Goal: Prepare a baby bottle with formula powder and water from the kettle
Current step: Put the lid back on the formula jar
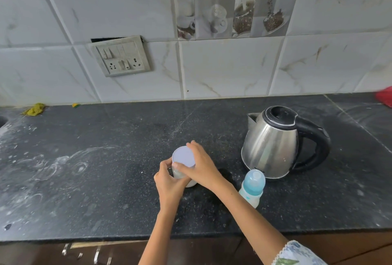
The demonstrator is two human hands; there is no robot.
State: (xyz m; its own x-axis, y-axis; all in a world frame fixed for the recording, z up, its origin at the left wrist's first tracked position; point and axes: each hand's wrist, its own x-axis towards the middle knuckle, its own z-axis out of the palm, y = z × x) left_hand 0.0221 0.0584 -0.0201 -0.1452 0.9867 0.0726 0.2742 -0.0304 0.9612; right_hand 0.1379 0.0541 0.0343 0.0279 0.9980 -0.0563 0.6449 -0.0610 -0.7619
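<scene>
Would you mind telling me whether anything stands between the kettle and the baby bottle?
Nothing visible does: the baby bottle stands just in front of the kettle, with only bare countertop between them.

Two bare forearms, left hand (pixel 169 182) with no ring or watch visible, right hand (pixel 201 167) also plain, short nails, right arm with a short sleeve (pixel 297 254), white fabric, blue flower print, green leaf, small lace edge
</scene>
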